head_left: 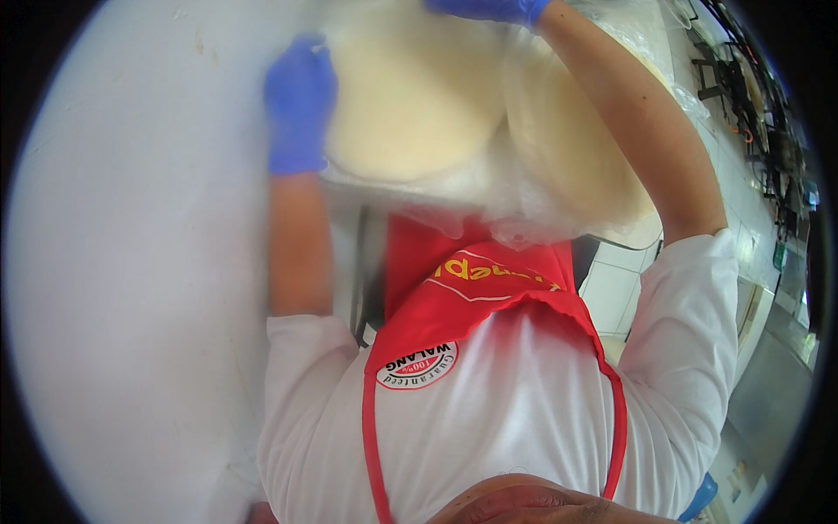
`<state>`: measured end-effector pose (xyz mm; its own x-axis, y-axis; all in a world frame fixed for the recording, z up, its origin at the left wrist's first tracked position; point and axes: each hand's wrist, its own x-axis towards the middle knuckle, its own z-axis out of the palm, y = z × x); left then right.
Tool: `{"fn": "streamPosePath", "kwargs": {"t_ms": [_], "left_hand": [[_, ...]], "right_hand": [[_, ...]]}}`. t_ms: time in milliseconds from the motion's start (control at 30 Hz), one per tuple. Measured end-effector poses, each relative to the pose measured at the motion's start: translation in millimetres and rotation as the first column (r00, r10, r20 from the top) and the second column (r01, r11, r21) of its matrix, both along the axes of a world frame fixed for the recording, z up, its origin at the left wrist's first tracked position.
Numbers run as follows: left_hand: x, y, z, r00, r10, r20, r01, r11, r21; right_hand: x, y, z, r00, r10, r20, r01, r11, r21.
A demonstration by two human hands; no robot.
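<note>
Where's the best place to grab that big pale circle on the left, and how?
The pale circle is probably best gripped at its rim, from the left, where the left hand is. It looks wide and flat, with no handle, so pinching the edge makes sense. Its right side looks harder: another pale round sits close there, with crinkly plastic. Blur hides how thick it is.
</note>
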<state>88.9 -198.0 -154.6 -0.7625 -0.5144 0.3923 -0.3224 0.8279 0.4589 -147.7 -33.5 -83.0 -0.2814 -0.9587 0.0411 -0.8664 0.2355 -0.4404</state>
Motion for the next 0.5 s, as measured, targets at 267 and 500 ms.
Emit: {"fn": "streamPosePath", "kwargs": {"t_ms": [267,500], "left_hand": [[22.8,9.9,-3.2,0.998,0.001,-0.064,-0.003,0.999,-0.035],[40.5,38.9,34.1,0.997,0.057,0.061,-0.056,0.998,-0.022]], "right_hand": [[-6.0,14.5,-5.3,0.999,0.034,0.041,-0.041,0.984,0.176],[38.8,69.5,75.6,0.992,0.123,0.011,-0.117,0.967,-0.228]]}}
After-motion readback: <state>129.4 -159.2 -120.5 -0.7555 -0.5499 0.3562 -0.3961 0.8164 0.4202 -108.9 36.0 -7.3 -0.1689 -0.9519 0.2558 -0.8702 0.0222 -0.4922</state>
